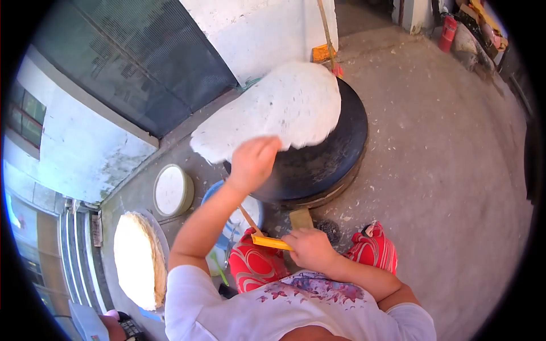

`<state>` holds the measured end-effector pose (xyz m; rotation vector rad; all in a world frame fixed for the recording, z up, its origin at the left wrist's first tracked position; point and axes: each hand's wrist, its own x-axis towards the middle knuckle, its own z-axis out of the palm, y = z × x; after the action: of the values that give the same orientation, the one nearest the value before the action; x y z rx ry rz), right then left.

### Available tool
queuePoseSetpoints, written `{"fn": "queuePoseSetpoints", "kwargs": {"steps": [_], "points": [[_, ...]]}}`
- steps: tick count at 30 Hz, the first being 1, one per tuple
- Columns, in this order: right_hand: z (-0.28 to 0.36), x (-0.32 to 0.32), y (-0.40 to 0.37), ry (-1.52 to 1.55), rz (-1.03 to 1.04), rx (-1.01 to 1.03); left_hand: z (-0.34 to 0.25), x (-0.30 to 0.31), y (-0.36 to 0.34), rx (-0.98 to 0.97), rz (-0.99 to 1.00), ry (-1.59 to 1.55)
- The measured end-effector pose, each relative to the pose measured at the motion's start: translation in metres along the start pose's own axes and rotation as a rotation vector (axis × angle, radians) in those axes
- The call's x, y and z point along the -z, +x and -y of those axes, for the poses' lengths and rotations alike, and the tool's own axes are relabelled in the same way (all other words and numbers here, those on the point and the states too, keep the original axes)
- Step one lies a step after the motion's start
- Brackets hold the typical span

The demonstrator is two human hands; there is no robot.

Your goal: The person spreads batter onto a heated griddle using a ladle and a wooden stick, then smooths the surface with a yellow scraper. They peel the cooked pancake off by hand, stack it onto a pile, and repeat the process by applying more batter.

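My left hand (255, 162) is raised at the near edge of a large thin white flatbread (278, 105), its fingers closed on that edge. The sheet is partly over a round black griddle (318, 167) and hangs past its left side. Close to my lap, my right hand (314, 249) is closed around a flat yellow tool (272, 242), which points left. A wooden stick (249, 219) slants down to the tool's left end from a blue basin (213, 190).
A pale round bucket (173, 190) stands left of the basin. Stacked flatbreads (136, 261) lie at the lower left. A wooden block (301, 219) sits by the griddle's near edge. A long pole (326, 28) leans behind the griddle. A red cylinder (448, 34) stands at the upper right.
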<state>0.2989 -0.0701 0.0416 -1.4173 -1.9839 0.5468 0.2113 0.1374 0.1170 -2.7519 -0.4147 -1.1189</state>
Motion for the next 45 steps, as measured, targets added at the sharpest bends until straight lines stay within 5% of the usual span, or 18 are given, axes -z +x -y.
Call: {"fn": "queuePoseSetpoints", "kwargs": {"steps": [4, 6, 9, 14, 18, 22, 31, 45], "points": [[-0.001, 0.025, -0.001, 0.038, 0.085, -0.029, -0.002, -0.018, -0.097, 0.188, 0.115, 0.021], [-0.004, 0.041, -0.001, 0.047, 0.125, -0.062, -0.007, -0.013, -0.133, 0.37, 0.373, 0.018], [-0.013, 0.085, 0.003, 0.088, 0.153, -0.271, -0.018, 0.004, -0.155, 0.215, 0.329, -0.043], [-0.104, 0.097, 0.016, 0.332, -0.282, -0.483, -0.042, 0.046, -0.162, 0.327, 0.422, -0.113], [-0.194, 0.094, 0.058, 0.378, -0.443, -0.649, -0.069, 0.066, -0.15, 0.469, 0.4, -0.098], [-0.208, 0.087, 0.125, 0.39, -0.56, -0.75, -0.085, 0.066, -0.152, 0.497, 0.405, -0.122], [-0.244, 0.019, 0.244, 0.183, -0.465, -0.687, -0.08, 0.058, -0.156, 0.611, 0.348, -0.194], [-0.202, 0.029, 0.269, -0.246, -0.177, -0.958, -0.071, 0.062, -0.159, 0.593, 0.334, -0.268]]}}
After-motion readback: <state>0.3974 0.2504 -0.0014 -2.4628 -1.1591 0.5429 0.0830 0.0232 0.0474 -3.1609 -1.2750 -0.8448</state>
